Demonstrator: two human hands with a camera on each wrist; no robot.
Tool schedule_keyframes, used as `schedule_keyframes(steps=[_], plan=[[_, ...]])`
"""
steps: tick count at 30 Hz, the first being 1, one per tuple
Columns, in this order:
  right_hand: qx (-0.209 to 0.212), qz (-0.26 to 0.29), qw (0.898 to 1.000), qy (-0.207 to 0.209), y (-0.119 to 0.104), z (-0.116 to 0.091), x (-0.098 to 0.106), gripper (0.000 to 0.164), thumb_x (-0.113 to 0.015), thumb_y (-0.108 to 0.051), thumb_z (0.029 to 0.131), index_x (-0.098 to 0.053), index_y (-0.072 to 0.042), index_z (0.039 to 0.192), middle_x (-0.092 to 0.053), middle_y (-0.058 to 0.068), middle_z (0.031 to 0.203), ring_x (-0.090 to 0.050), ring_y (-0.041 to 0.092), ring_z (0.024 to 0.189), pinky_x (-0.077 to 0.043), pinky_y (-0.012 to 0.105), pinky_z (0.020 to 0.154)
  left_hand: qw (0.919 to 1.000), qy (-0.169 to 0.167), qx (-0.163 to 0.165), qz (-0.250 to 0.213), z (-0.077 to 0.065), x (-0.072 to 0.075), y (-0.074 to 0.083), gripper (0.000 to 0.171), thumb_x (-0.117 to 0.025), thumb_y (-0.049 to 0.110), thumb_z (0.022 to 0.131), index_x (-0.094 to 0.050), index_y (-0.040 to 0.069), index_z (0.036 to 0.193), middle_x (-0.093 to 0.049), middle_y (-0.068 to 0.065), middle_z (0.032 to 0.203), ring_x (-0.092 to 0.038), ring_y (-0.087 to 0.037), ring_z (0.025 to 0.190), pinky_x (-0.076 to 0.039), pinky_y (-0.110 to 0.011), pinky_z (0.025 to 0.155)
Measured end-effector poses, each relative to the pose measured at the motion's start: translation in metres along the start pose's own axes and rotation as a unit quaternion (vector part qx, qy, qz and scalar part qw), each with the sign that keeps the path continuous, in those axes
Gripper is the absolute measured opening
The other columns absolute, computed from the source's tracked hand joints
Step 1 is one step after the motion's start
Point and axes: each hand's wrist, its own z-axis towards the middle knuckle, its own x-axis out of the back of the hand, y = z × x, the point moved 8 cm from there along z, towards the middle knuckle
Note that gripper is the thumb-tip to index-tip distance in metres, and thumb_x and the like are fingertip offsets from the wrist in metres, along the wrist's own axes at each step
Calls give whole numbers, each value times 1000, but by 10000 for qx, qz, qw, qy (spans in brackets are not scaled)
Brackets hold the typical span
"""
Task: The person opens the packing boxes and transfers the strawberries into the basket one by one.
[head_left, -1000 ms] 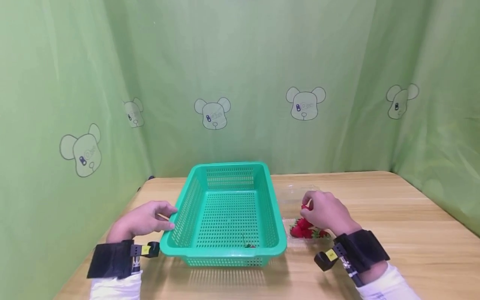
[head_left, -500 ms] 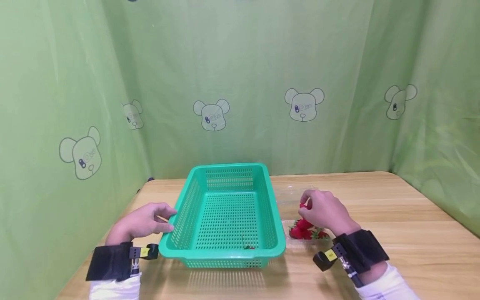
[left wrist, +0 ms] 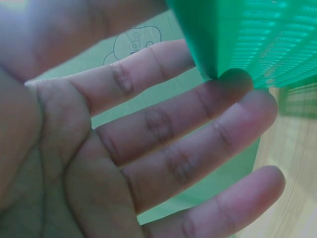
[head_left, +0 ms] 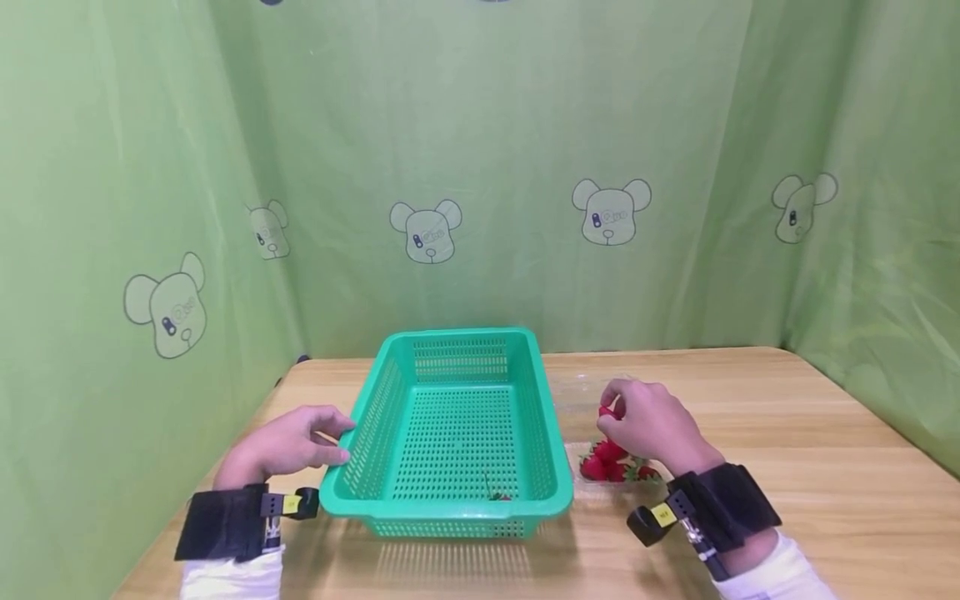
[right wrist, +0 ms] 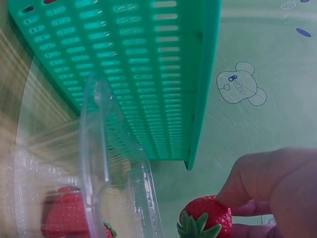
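A green plastic basket (head_left: 450, 507) with slotted walls stands in the middle of the table. At its left rim my left hand (head_left: 292, 442) touches with thumb and fingertips; the left wrist view shows the fingers (left wrist: 163, 124) nearly straight and spread. My right hand (head_left: 651, 423) pinches a red strawberry (right wrist: 205, 213) between thumb and fingers, its green leaves facing the right wrist camera. Below that hand, to the right of the basket, lies an open clear plastic box (right wrist: 91, 158) with several strawberries (head_left: 593, 467) in it. One more strawberry (head_left: 501, 497) lies inside the basket at the near end, partly hidden by the rim.
The clear box's lid (head_left: 579, 390) lies folded back at the far side, next to the basket. A wooden table (head_left: 787, 425) carries everything. Green curtains (head_left: 510, 125) printed with bear heads hang behind and along both sides.
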Motion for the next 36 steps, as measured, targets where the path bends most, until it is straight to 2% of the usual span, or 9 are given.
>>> schedule_keyframes(steps=[14, 23, 29, 36], plan=[[165, -31, 9998, 131, -10, 1, 5, 19, -64, -13, 80, -62, -3, 97, -64, 12, 82, -56, 21, 64, -49, 30, 49, 10000, 31, -57, -3, 0, 0, -2, 43, -72, 12, 81, -55, -5, 117, -62, -22, 112, -62, -35, 100, -55, -49, 83], [195, 60, 9997, 157, -11, 1, 7, 19, -63, -13, 80, -62, -3, 96, -64, 12, 83, -55, 19, 61, -47, 29, 46, 10000, 24, 11, 25, 2, 1, 1, 44, -71, 14, 82, -55, -4, 119, -60, -24, 117, -58, -40, 106, -54, -52, 86], [116, 154, 9998, 109, -11, 1, 6, 21, -63, -13, 81, -62, -2, 99, -64, 13, 84, -55, 19, 59, -48, 28, 44, 10000, 14, -62, -8, 4, 2, 2, 41, -72, 13, 82, -56, -4, 116, -60, -25, 117, -58, -41, 106, -54, -51, 86], [160, 170, 9996, 154, -13, 1, 6, 21, -63, -13, 81, -62, -2, 100, -65, 13, 84, -55, 18, 58, -48, 28, 44, 10000, 20, 27, -25, 3, 1, -2, 43, -72, 13, 82, -55, -4, 118, -59, -25, 118, -58, -40, 106, -54, -51, 86]])
